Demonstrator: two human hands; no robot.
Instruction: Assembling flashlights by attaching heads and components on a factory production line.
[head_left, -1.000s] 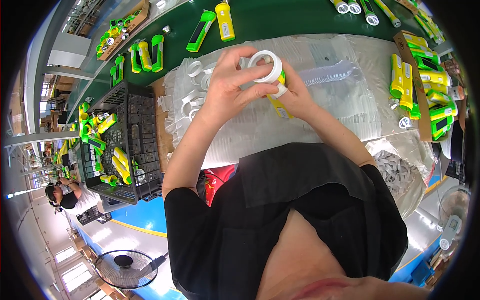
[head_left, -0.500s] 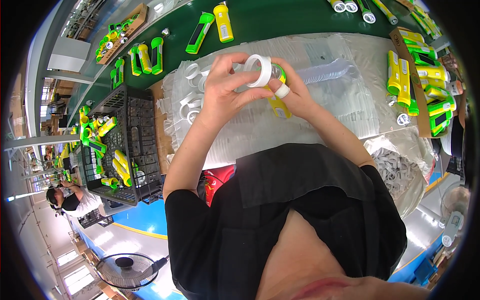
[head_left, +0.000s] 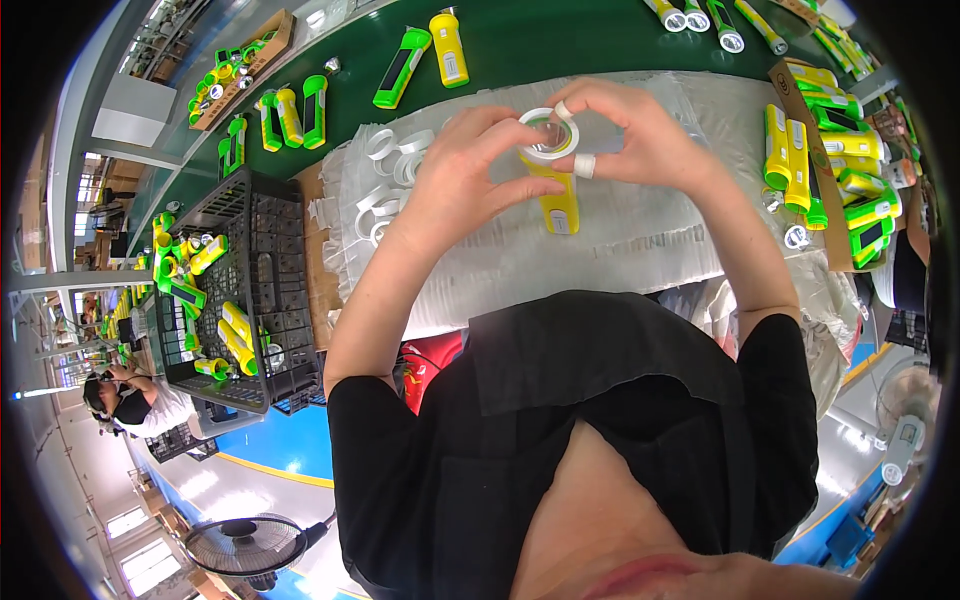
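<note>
Both hands half-curled, fingers parted wide from thumbs. Left hand (head_left: 465,168): forefinger on the white ring (head_left: 546,155), thumb on the yellow flashlight (head_left: 560,206); has hold of both. Right hand (head_left: 645,135): taped forefinger and thumb span the ring's right side. Ring sits at the flashlight's clear, round head; full seating cannot be told. Flashlight body points toward the wearer, over the mat (head_left: 640,240).

Mat: translucent, wrinkled plastic; open room below the right hand and toward the apron (head_left: 600,345). Loose rings (head_left: 416,142), smooth and white, lie just left of left hand. Beyond the mat's far edge, green table (head_left: 590,40). Left: latticed black crate (head_left: 285,270). Right: cardboard box (head_left: 783,82), flashlights alongside.
</note>
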